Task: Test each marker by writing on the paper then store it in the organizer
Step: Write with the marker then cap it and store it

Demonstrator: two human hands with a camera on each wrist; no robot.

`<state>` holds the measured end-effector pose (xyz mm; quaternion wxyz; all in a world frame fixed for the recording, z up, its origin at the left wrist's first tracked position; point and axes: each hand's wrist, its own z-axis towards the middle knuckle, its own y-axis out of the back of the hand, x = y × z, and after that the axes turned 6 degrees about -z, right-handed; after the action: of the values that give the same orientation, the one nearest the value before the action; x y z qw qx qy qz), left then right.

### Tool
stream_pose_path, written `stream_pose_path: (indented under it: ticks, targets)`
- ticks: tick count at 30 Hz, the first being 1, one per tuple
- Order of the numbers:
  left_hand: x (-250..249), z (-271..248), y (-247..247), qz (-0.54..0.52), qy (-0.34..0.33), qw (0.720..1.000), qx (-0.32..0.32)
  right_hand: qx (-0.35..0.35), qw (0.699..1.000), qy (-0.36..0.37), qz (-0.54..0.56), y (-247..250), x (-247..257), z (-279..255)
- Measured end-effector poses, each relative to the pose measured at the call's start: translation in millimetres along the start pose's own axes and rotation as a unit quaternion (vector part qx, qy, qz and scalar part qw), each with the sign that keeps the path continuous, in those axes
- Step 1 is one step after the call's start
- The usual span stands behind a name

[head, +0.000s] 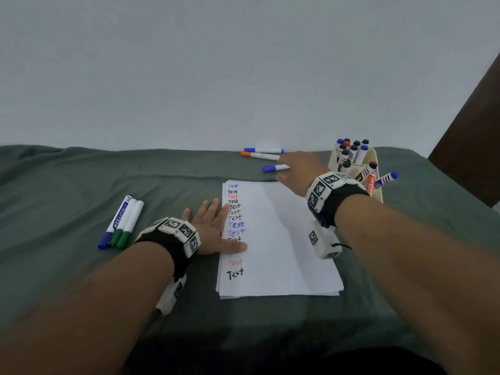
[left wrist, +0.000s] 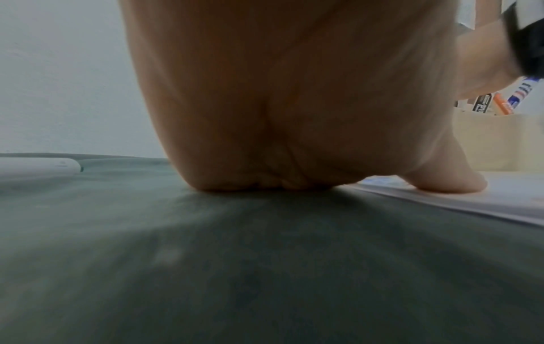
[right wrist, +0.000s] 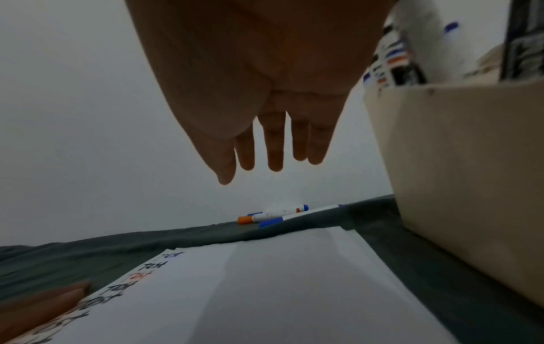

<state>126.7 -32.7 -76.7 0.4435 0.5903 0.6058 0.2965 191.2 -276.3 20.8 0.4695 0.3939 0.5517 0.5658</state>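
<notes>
**A:** Head cam: right hand (head: 293, 169) was spread, holding nothing, over a blue-capped marker (head: 276, 168) just under its fingertips, barrel lying crosswise. Left hand (head: 213, 228) lay flat, pinning the paper (head: 284, 239).

**B:** Left wrist cam: thumb (left wrist: 447, 179) pressed the sheet. Right wrist cam: fingers (right wrist: 275, 149) straight, organizer (right wrist: 471, 163) just right. Writing read "Test".

The paper (head: 278, 239), center of the head view, bears the handwritten word "Test" repeated in a column along its left edge, in blue, black and red ink; the lowest entry is black. Printing on the marker barrels at left and in the organizer (head: 377, 194) at right is illegible.
</notes>
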Motion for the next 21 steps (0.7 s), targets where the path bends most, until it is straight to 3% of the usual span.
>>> stream_pose_path:
  ticks: [9,13,18,21]
  targets:
    - [0,4,-3,-0.002,-0.001,1.0,-0.005,0.106,0.993,-0.022,-0.052,-35,-4,87]
    - [-1,2,-2,-0.007,0.0,1.0,-0.002,0.149,0.983,0.004,-0.112,-48,-2,114]
    - [-2,0,-1,-0.013,-0.001,1.0,0.0,0.171,0.973,0.027,-0.156,-55,10,127]
    - [-1,0,-1,-0.011,0.001,1.0,-0.001,0.116,0.98,0.034,-0.157,-61,8,122]
